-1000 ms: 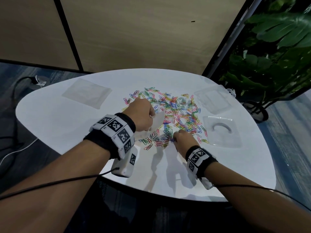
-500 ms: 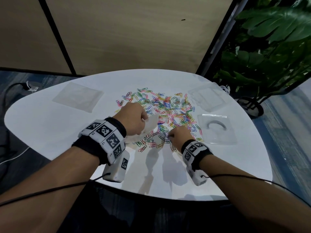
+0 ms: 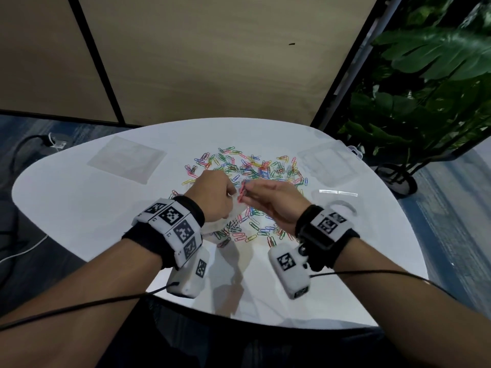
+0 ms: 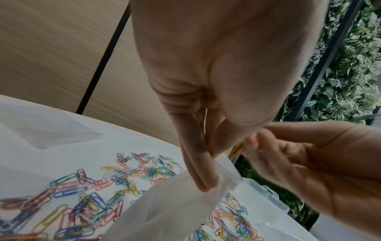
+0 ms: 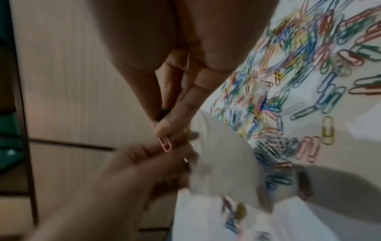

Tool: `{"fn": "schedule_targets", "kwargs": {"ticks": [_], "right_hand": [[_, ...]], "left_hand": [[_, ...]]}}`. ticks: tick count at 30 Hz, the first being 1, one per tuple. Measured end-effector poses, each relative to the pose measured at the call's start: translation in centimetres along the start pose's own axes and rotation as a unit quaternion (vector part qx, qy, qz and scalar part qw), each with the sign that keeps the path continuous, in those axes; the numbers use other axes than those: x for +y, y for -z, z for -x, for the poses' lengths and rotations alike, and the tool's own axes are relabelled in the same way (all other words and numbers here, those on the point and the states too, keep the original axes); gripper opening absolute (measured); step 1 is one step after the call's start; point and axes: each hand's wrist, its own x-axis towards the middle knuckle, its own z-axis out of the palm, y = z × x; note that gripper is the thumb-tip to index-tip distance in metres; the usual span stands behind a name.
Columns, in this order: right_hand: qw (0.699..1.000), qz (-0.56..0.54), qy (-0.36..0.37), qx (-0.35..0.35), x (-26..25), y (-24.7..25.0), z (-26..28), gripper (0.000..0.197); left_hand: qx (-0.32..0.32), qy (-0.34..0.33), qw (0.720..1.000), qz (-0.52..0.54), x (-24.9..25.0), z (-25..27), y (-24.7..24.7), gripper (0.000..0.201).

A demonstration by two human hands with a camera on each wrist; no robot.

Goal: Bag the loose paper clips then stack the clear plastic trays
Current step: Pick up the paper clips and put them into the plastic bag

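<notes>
Bagging step underway: my left hand point(image 3: 212, 193) pinches the rim of the clear bag point(image 4: 175, 207) just above the paper clips point(image 3: 255, 168), and my right hand point(image 3: 271, 200) pinches a pink clip point(image 5: 166, 144) right at the bag's mouth. Next, I reckon, drop it inside, then return for more. Both clear trays point(image 3: 329, 166) sit just right of that pile, unstacked.
</notes>
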Motion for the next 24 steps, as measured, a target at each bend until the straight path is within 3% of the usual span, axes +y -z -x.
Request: {"fn": "schedule_targets", "kwargs": {"ticks": [2, 3, 6, 8, 10, 11, 12, 13, 15, 16, 17, 18, 21, 22, 24], "right_hand": [[0.992, 0.122, 0.039, 0.017, 1.9, -0.7, -0.5, 0.014], [0.968, 0.234, 0.075, 0.042, 2.6, -0.8, -0.8, 0.011], [0.838, 0.509, 0.173, 0.095, 3.1, -0.9, -1.1, 0.015], [0.774, 0.601, 0.192, 0.055, 2.8, -1.2, -1.1, 0.017], [0.716, 0.678, 0.164, -0.005, 2.4, -1.4, -1.3, 0.021], [0.705, 0.694, 0.145, -0.028, 2.1, -1.5, -1.3, 0.023], [0.713, 0.687, 0.137, -0.040, 1.8, -1.4, -1.2, 0.024], [0.740, 0.656, 0.143, -0.038, 1.3, -1.1, -1.1, 0.023], [0.826, 0.546, 0.141, 0.006, 0.4, 0.3, -0.9, 0.018], [0.851, 0.509, 0.125, 0.038, 0.0, 1.4, -0.8, 0.015], [0.856, 0.503, 0.098, 0.065, -0.2, 2.9, -0.9, 0.015], [0.840, 0.532, 0.059, 0.085, -0.1, 4.6, -1.0, 0.021], [0.715, 0.682, -0.124, 0.095, 2.0, 9.9, -0.7, 0.074], [0.701, 0.686, -0.168, 0.095, 3.1, 11.1, -0.4, 0.090], [0.717, 0.664, -0.185, 0.103, 4.9, 12.4, 0.3, 0.101]], "left_hand": [[0.007, 0.001, 1.000, 0.012, 0.1, 0.0, 0.0, 0.019], [0.009, 0.004, 1.000, 0.018, 0.1, 0.0, 0.0, 0.018], [0.009, 0.008, 0.999, 0.033, 0.2, 0.1, 0.0, 0.021], [0.004, 0.006, 0.999, 0.035, 0.3, 0.1, -0.1, 0.022], [0.002, 0.003, 0.999, 0.032, 0.5, 0.1, -0.3, 0.023], [0.002, 0.002, 1.000, 0.025, 0.5, 0.2, -0.4, 0.023], [0.003, 0.002, 1.000, 0.018, 0.5, 0.1, -0.4, 0.023], [0.004, 0.005, 1.000, 0.014, 0.4, 0.1, -0.3, 0.024], [0.007, 0.018, 1.000, 0.023, 0.2, 0.1, -0.2, 0.025], [0.009, 0.023, 0.999, 0.024, 0.1, 0.1, 0.0, 0.026], [0.010, 0.027, 0.999, 0.024, 0.0, 0.3, 0.2, 0.027], [0.012, 0.028, 0.999, 0.024, -0.1, 0.4, 0.3, 0.029], [0.014, 0.032, 0.999, 0.022, -0.2, 0.8, 0.6, 0.031], [0.014, 0.033, 0.999, 0.019, -0.2, 0.8, 0.7, 0.032], [0.013, 0.037, 0.999, 0.017, -0.3, 0.9, 0.8, 0.034]]}}
